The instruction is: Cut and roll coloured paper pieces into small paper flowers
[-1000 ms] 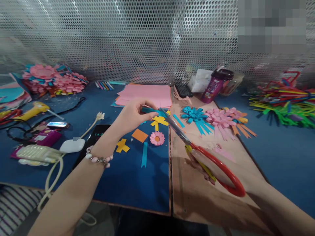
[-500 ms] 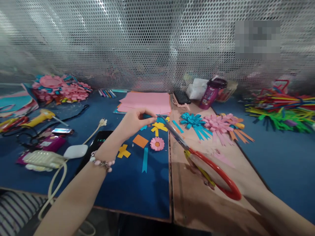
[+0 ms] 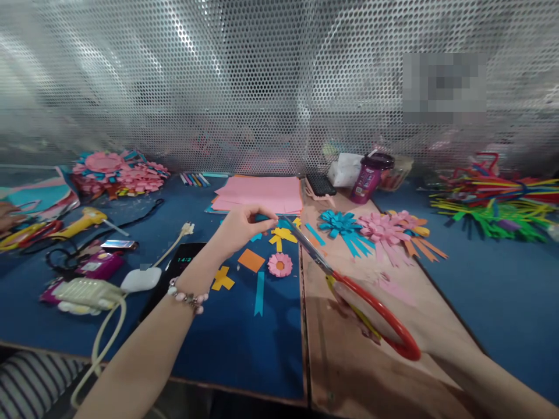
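My left hand (image 3: 238, 231), with a beaded bracelet at its wrist, pinches a small blue paper piece (image 3: 262, 218) between thumb and fingertips. Scissors (image 3: 318, 256) with red and yellow handles are gripped by my right hand (image 3: 408, 311), their blade tips close to the blue paper. Whether the blades touch it I cannot tell. Below the hands lie a pink paper flower (image 3: 280, 265) with an orange centre, an orange paper square (image 3: 251, 261), a blue paper strip (image 3: 259, 294) with a notched end, and yellow paper pieces (image 3: 223, 279).
Pink paper sheets (image 3: 257, 194) lie behind. Finished blue (image 3: 336, 224) and pink paper flowers (image 3: 382, 227) rest on the right, near a purple cup (image 3: 369, 180). Leftward are a phone (image 3: 183, 263), cables, a yellow glue gun (image 3: 85, 224) and another person's hand (image 3: 7, 216).
The view has tilted up slightly, so things sit lower in it. Another person's hand has appeared at the left edge. My hands keep their hold on paper and scissors.
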Tool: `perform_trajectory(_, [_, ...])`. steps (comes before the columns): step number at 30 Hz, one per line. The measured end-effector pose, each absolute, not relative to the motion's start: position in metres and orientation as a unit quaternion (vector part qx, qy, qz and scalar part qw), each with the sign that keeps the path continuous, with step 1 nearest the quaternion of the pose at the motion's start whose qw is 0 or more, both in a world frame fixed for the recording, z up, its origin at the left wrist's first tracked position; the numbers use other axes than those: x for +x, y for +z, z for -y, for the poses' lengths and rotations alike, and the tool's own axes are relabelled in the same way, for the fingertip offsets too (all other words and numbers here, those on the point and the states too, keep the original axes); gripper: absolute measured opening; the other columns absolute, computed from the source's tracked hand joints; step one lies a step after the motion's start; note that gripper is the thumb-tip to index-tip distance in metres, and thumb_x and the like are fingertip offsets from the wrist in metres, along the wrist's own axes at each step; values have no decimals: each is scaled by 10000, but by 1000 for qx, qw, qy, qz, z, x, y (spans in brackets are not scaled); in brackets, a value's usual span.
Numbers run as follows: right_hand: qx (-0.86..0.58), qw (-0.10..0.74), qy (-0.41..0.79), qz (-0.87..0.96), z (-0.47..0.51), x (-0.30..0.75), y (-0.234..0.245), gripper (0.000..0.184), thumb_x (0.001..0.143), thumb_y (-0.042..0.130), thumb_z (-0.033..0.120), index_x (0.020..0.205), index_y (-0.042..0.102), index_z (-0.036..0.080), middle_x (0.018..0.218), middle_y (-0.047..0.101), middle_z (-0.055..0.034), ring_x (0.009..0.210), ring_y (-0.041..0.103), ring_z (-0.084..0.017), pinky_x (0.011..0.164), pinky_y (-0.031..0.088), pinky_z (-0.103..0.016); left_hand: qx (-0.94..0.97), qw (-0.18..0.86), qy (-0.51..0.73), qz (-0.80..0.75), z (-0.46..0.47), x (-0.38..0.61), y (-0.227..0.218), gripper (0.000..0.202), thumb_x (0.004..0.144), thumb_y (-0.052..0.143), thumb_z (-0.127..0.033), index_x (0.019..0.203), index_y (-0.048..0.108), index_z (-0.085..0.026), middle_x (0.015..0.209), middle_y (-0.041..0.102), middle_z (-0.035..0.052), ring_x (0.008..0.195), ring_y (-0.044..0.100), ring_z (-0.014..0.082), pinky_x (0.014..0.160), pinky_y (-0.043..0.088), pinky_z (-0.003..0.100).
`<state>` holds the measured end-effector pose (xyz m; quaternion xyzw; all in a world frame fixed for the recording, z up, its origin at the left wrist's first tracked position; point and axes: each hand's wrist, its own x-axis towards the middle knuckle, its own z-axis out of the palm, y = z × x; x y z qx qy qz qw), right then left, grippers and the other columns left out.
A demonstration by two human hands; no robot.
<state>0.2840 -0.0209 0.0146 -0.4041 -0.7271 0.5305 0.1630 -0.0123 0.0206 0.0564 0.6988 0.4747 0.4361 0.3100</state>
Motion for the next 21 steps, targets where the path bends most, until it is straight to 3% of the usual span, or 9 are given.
perform_trajectory(6, [-377,143,541,738,29,291,28,378,801,600,421,1091,589,180,831,601,-50,764,589,-115,614,522,-194,698,304,440,-476,-23,-13,54,204,756,629,-343,892,665,-195,824,678,56,637,588,124,624,491,291])
perform_trajectory(10, [-374,153,557,725,36,286,47,478,749,611,452,1141,590,180,742,596,-58,624,582,-121,474,485,-174,688,319,443,-478,-22,-12,55,207,755,630,-334,889,660,-179,853,671,60,645,568,116,632,475,283])
perform_trajectory(14, [-360,171,564,723,41,280,56,464,700,632,402,1093,622,157,712,595,-64,549,544,-113,446,465,-186,685,317,438,-489,-20,-11,57,200,763,622,-314,883,661,-159,809,654,50,631,546,105,617,447,261])
perform_trajectory(18, [-369,196,589,691,41,279,55,399,610,710,413,927,668,175,658,580,-49,533,520,-110,439,446,-189,677,298,447,-504,-24,-16,57,213,756,632,-331,883,659,-162,806,648,47,635,543,112,613,437,263])
perform_trajectory(21, [-366,275,626,632,40,278,53,410,547,780,427,859,663,188,635,584,-35,488,487,-100,404,422,-192,676,302,442,-507,-29,-24,56,231,745,645,-331,900,650,-160,835,646,54,642,541,112,611,439,262])
